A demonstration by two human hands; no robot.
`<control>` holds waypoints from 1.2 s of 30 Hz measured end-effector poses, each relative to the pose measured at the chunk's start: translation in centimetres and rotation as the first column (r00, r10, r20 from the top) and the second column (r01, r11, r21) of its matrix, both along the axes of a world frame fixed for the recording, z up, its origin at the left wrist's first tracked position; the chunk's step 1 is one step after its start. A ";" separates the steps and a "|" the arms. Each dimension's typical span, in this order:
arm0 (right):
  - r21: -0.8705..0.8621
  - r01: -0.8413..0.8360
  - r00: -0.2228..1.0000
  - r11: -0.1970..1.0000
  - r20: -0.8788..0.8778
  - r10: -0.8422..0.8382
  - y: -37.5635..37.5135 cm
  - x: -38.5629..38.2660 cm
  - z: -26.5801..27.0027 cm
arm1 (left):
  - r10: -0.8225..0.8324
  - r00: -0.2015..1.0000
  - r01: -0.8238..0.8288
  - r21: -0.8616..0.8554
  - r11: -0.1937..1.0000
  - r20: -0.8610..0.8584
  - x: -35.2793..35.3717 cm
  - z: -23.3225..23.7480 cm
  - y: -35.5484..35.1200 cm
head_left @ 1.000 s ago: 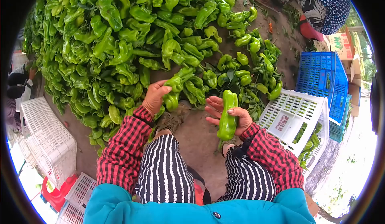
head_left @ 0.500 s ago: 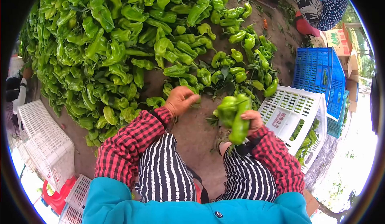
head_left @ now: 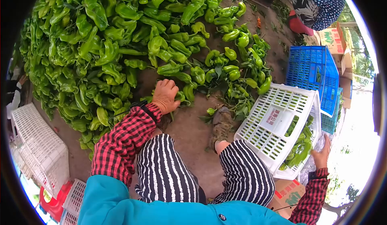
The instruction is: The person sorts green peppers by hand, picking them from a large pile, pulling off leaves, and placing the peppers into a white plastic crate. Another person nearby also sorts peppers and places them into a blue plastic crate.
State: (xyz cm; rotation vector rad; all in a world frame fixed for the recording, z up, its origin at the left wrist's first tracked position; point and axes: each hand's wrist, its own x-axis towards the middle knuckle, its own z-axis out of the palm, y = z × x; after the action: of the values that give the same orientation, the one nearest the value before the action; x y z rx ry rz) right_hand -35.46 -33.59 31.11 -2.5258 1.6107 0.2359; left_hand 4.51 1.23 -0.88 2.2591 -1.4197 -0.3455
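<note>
Long green peppers (head_left: pixel 109 53) lie in a large heap in front of me. At the heap's near edge my left hand (head_left: pixel 165 97) is closed, fingers bent down over a green pepper that it mostly hides. To my right, a white plastic crate (head_left: pixel 278 118) lies tilted on its side, its opening facing right, with green peppers (head_left: pixel 300 146) inside. Beside that opening is my right hand (head_left: pixel 321 153), open and holding nothing, fingers stretched upward.
Blue crates (head_left: pixel 308 70) and cardboard boxes (head_left: pixel 334 43) stand beyond the white crate. Another cardboard box (head_left: pixel 284 194) is by my right knee. White crates (head_left: pixel 42 144) and a red plastic object (head_left: pixel 56 203) are at left. Another person's patterned clothing (head_left: pixel 322 3) shows at upper right.
My right hand has moved right, from before my knees to the crate's opening, and has let go of its green peppers. My left hand has moved slightly left and down onto the peppers.
</note>
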 end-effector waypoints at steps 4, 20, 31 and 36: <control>0.306 -0.220 0.917 0.926 0.390 0.088 5.6 11.4 -5.2 | 0.254 0.965 -0.243 -0.133 0.961 0.069 1.5 -0.3 0.0; 0.960 -0.275 0.770 0.060 0.257 -0.585 18.8 24.8 -25.0 | 0.062 -0.087 -0.390 0.091 0.916 -0.994 -3.6 3.7 -1.4; 0.879 -0.325 0.431 -0.349 -0.191 -0.882 13.7 21.8 -24.9 | 0.015 1.000 -0.012 -0.098 0.995 0.027 0.0 -4.8 -5.2; 0.747 -0.468 0.231 -0.473 -0.414 -0.881 12.5 21.3 -24.9 | -0.018 0.966 -0.065 0.308 0.949 0.259 0.7 -6.2 -6.2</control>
State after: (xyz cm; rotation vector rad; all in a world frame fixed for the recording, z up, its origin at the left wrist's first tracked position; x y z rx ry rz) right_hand -14.14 -21.12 6.25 0.0797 0.8165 0.0204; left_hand 5.22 -5.00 -7.12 2.6592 -1.5566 -0.2930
